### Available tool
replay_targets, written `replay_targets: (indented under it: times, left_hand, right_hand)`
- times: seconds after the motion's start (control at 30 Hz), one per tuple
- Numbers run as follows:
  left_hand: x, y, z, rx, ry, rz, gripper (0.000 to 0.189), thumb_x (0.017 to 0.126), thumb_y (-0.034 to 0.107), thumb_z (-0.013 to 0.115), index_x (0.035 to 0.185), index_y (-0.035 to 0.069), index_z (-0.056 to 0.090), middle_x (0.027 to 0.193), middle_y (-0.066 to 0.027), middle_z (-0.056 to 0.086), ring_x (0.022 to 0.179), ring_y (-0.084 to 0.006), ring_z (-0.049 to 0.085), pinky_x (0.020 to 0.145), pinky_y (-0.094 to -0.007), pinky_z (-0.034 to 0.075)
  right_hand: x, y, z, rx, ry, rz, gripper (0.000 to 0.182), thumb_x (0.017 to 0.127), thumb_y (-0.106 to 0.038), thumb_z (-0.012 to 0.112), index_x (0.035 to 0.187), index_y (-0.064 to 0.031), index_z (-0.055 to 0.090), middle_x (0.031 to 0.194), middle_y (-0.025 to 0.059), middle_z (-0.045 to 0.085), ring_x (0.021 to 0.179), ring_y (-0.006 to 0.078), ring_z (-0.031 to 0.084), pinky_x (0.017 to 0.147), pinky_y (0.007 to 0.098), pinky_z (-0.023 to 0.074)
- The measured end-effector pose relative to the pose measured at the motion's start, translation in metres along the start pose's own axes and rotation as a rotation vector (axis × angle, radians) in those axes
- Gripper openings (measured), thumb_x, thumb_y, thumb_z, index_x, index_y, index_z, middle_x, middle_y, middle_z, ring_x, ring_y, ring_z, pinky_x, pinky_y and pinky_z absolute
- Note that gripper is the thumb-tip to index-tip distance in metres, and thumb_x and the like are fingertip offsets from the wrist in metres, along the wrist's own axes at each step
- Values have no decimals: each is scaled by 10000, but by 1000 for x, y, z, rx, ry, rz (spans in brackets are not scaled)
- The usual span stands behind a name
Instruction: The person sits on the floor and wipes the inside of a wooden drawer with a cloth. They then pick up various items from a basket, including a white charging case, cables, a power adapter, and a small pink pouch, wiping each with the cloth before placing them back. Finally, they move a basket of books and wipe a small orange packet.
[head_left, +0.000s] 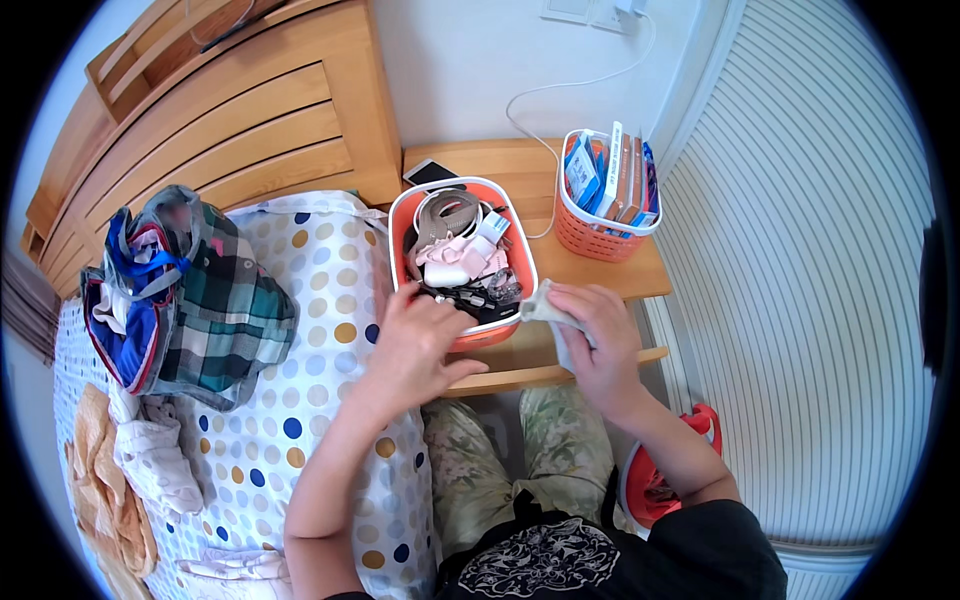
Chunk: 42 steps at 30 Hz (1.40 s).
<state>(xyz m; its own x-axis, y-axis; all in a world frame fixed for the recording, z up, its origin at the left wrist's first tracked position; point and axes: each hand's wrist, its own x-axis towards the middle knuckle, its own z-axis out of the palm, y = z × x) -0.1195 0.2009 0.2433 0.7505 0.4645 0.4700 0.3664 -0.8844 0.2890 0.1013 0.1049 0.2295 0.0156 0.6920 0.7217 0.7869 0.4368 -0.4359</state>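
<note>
My left hand (422, 346) reaches over the near left rim of an orange plastic basket with a white rim (529, 262); its fingertips are partly hidden there, so a grip cannot be told. Inside the basket lie a coiled taupe strap (448, 214), a white rounded case (446, 275), a pink cloth item (450, 249), a white charger block (493, 226) and dark cables (472, 298). Just right of the basket, my right hand (600, 337) holds a crumpled pale cloth (547, 306) between thumb and fingers.
The basket is on a wooden nightstand (622, 279) beside a phone (431, 172) and a second basket (604, 244) of books and packets. A white cable (517, 97) runs down the wall. A plaid bag (232, 315) lies on the dotted bed (322, 390). A red bin (637, 487) stands at right.
</note>
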Motion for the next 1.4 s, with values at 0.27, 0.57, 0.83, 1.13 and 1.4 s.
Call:
replay_targets:
  times: [0.27, 0.57, 0.83, 1.13, 1.4]
  left_hand:
    - [-3, -2, 18, -2, 106, 33, 122, 749, 27, 694, 850, 34, 625, 766, -82, 557, 767, -264, 561, 848, -392, 407]
    - [-4, -5, 18, 2, 81, 1, 128, 762, 45, 686, 888, 54, 664, 771, -71, 570, 764, -257, 551, 762, -381, 379]
    - [-3, 0, 19, -57, 53, 3, 126, 781, 64, 684, 906, 64, 680, 757, -44, 578, 743, -224, 538, 795, -363, 350]
    - [-3, -9, 10, -52, 25, 48, 75, 810, 133, 687, 852, 78, 658, 720, -43, 558, 754, -213, 556, 825, -360, 372]
    - [-2, -1, 4, 39, 0, 51, 238, 764, 233, 732, 925, 87, 635, 770, -39, 591, 785, -228, 579, 869, -379, 382]
  right_hand:
    - [23, 21, 31, 202, -22, 64, 224, 801, 9, 629, 1011, -57, 672, 1002, 109, 672, 941, 307, 608, 835, 391, 475]
    - [59, 69, 51, 282, -87, 288, 218, 864, -61, 610, 1067, -11, 671, 1030, 102, 682, 951, 213, 637, 853, 333, 485]
    - [39, 34, 25, 332, -87, 324, 181, 869, -93, 619, 1026, -20, 671, 972, 150, 670, 899, 281, 652, 817, 366, 496]
    - [107, 104, 87, 191, 13, 413, 210, 876, -91, 628, 1051, 22, 657, 948, 140, 699, 879, 212, 663, 794, 310, 497]
    - [206, 142, 106, 80, -348, 264, 252, 867, -179, 657, 1073, -35, 683, 954, 125, 705, 865, 198, 659, 786, 327, 502]
